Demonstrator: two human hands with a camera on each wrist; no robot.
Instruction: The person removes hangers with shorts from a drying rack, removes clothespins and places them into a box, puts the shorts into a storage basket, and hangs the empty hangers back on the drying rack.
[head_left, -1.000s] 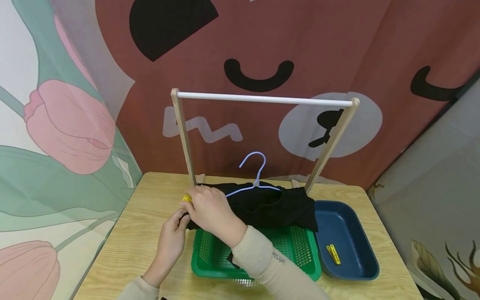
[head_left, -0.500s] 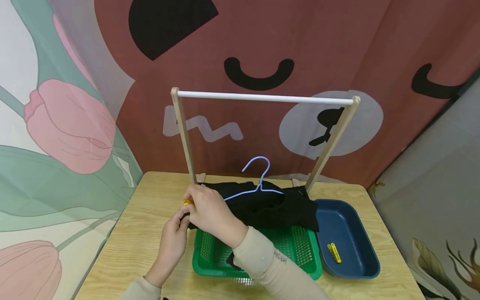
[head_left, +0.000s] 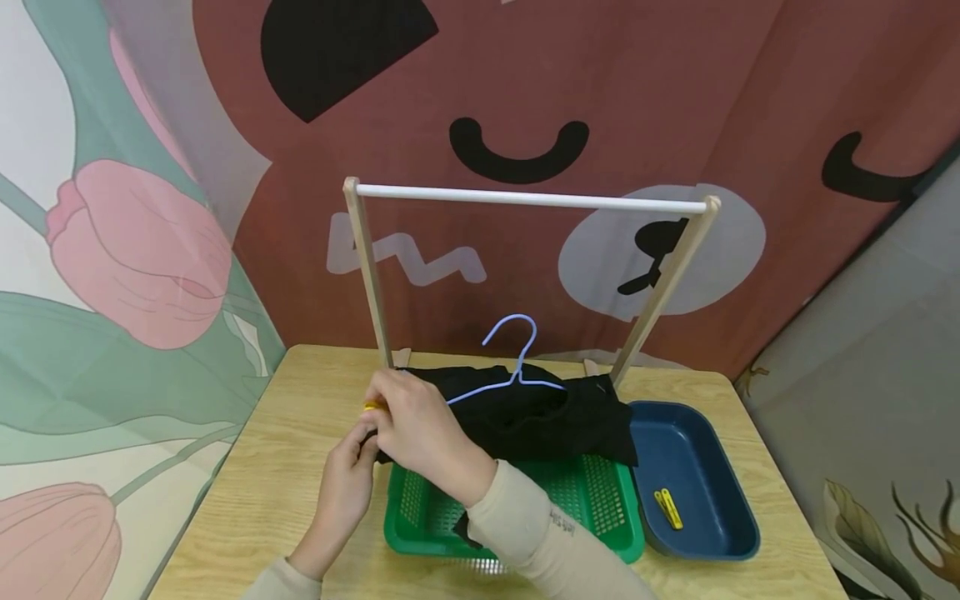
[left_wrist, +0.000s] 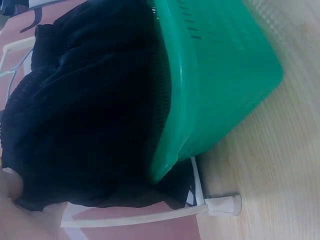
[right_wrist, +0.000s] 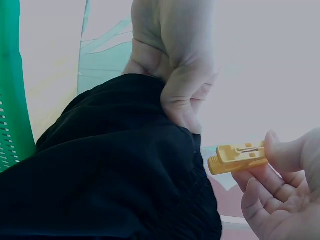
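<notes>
Ideally, the left grip (head_left: 349,471), which pinches the black garment (head_left: 540,429) near one end, should hold that edge flat and taut so the yellow peg (right_wrist: 237,157) can bite squarely. The right grip (head_left: 423,425) pinches the peg just beside it. Wrinkled, with a gathered edge, the garment lies over the far part of the green basket (head_left: 438,547), the hanger (head_left: 517,375) at its top.
</notes>
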